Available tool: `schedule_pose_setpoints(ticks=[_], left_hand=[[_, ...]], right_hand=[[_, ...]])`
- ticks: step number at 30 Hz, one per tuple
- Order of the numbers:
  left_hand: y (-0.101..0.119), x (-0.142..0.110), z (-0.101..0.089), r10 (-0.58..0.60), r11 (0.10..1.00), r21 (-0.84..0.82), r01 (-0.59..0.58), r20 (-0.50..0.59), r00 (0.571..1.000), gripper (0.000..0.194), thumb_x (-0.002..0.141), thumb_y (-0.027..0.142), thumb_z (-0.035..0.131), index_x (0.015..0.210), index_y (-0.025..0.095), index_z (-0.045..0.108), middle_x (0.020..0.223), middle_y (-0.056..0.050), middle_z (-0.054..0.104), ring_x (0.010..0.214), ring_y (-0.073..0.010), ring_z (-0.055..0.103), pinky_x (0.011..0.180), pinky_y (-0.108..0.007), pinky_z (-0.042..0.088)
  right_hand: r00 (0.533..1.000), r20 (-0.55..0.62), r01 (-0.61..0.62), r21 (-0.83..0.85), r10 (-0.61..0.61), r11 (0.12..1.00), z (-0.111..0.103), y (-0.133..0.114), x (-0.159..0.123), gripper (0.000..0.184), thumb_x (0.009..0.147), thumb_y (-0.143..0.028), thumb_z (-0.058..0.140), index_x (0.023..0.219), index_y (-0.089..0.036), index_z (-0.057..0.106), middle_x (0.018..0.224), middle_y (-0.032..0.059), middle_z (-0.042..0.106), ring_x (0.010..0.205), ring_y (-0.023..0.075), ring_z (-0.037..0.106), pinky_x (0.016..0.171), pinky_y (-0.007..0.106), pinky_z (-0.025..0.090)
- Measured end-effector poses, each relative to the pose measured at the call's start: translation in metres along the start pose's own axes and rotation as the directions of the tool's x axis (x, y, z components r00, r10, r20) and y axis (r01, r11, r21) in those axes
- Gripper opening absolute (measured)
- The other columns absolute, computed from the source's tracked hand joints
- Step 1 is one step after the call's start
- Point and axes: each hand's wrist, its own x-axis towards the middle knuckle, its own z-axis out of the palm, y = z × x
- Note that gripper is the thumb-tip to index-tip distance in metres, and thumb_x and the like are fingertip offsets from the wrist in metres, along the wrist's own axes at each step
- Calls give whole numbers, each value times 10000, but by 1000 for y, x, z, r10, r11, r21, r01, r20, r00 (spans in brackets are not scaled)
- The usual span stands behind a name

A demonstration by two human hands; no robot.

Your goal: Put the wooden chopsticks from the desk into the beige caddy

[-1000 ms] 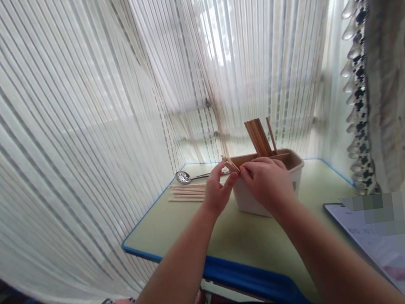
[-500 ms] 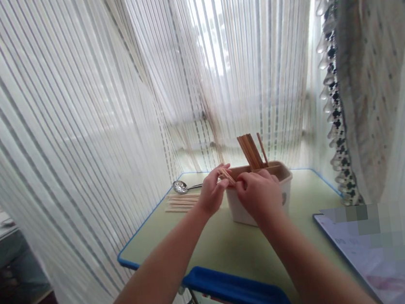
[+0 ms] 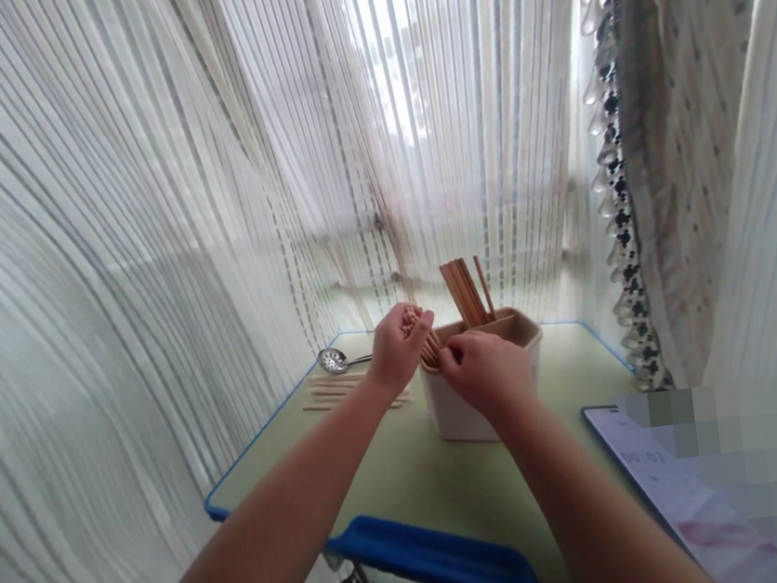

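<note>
A white plastic holder (image 3: 453,410) with a tan inner rim stands on the green table (image 3: 409,472). Brown wooden chopsticks (image 3: 464,290) stand upright in its far compartment. My left hand (image 3: 395,351) is closed round a small bundle of light wooden chopsticks (image 3: 429,348), tilted over the holder's near left corner. My right hand (image 3: 486,376) is curled at the holder's front rim, its fingers pinching the lower end of that bundle. More light chopsticks (image 3: 333,391) lie flat on the table to the left of the holder.
A metal slotted spoon (image 3: 335,361) lies at the table's far left corner. Striped sheer curtains (image 3: 141,217) hang round the table on the left and behind. A blue edge (image 3: 425,554) borders the near side. A phone (image 3: 651,467) lies at the right.
My left hand has risen and closed round the chopstick bundle, tipping it more upright over the holder. The view has shifted, so the table sits a little further left.
</note>
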Motion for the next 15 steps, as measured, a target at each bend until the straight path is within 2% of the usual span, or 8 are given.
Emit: schedule_pose_setpoints(ticks=[2,4,5,7,9,10,15], left_hand=[[-3,1,4,-63,997,-58,60,-53,997,259,762,425,619,796,180,541,685,27,557,605,-96,502,617,-224,405],[-7,2,8,-193,967,-188,174,-88,977,354,682,424,703,878,179,539,727,23,570,620,-95,519,623,-227,418],[-10,2,11,-268,929,-279,243,-56,962,404,651,419,730,912,176,541,747,17,580,633,-98,532,633,-233,428],[-14,2,14,-357,825,-439,355,83,931,426,621,406,753,921,162,574,773,2,606,666,-109,559,669,-252,447],[-15,3,16,-350,760,-513,399,195,916,351,634,396,739,855,148,627,767,-11,627,693,-121,574,703,-267,452],[-14,3,16,-330,757,-520,396,219,918,312,643,389,729,817,143,648,760,-15,634,704,-126,577,710,-269,450],[-6,6,17,-233,839,-442,317,235,944,211,743,344,626,720,136,658,763,-37,659,720,-129,580,695,-251,440]], right_hand=[[1000,19,13,2,-13,1000,0,0,1,307,816,-374,429,712,-244,687,792,-1,700,646,164,605,514,280,234],[999,31,15,-1,-15,1000,0,1,2,313,814,-375,422,725,-247,694,803,4,701,658,172,611,518,280,248],[999,34,13,-2,-13,1000,0,1,2,316,813,-375,419,734,-247,696,807,9,702,667,176,615,521,280,256],[999,43,1,1,-1,1000,0,2,3,321,809,-375,415,746,-243,701,799,19,703,678,184,619,527,280,270],[998,56,-14,6,14,1000,-1,3,5,323,803,-371,413,745,-241,704,772,27,701,671,185,618,525,278,278],[998,58,-20,7,20,1000,-2,4,5,325,800,-368,411,742,-242,705,760,29,700,666,185,617,522,276,279],[998,53,-39,15,38,999,-5,5,5,329,795,-359,401,751,-263,713,746,27,701,664,191,619,506,273,288]])
